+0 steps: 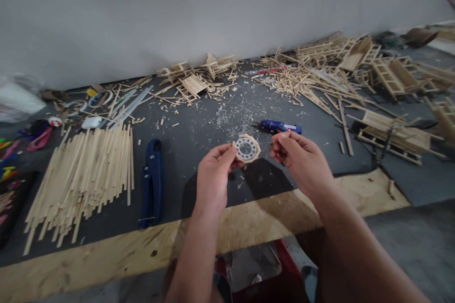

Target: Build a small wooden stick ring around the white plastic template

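My left hand (pixel 217 170) pinches a small round disc (pixel 246 147), thumb on top and fingers beneath. The disc is pale grey with a circle of holes, and light wooden pieces edge its rim. To its right, my right hand (pixel 296 156) is closed, thumb and forefinger pressed together. A thin pale strand (pixel 265 142) runs between the disc and these fingertips. Just beyond my right hand lies a blue glue gun (pixel 279 126) with a small red light on, its tip pointing left. Both hands are held above the near part of the dark tabletop.
A blue hand cutter (pixel 152 182) lies left of my hands, beside a stack of thin wooden sticks (pixel 85 180). Stick offcuts (pixel 295 80) and small wooden furniture models (pixel 394 137) crowd the back and right. Clear glue sticks (pixel 131 106) lie back left.
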`<state>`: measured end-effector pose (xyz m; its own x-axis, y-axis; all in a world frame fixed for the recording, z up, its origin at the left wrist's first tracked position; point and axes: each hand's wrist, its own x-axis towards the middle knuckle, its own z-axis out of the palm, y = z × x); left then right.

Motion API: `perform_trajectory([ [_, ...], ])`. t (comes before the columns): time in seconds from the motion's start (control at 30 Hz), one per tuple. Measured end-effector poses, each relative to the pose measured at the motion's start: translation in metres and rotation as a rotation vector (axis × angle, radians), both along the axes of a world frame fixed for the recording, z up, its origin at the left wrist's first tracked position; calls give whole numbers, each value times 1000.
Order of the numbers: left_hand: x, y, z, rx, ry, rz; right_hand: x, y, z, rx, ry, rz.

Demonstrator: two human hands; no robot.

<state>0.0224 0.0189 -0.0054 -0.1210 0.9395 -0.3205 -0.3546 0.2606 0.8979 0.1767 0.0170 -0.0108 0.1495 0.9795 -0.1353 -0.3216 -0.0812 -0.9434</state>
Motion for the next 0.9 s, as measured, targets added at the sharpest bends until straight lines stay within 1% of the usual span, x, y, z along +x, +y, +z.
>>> perform_trajectory([
  [0.23, -1, -1, -2, 12, -17, -26, -1, 0, 2, 47, -8, 13],
  [0.43, -2, -1, -1, 8, -26, -23, 2, 0, 2, 24, 1, 70],
  [0.63, -4, -1, -2, 15, -18, -15, 3, 3, -2, -3, 58, 54],
  [0.83, -5, -1, -3, 9, -17, -28, 0, 4, -2, -38, -4, 25],
  [0.9, -5, -1, -2, 5, -21, -26, 0, 5, -2, -30, -13, 35],
])
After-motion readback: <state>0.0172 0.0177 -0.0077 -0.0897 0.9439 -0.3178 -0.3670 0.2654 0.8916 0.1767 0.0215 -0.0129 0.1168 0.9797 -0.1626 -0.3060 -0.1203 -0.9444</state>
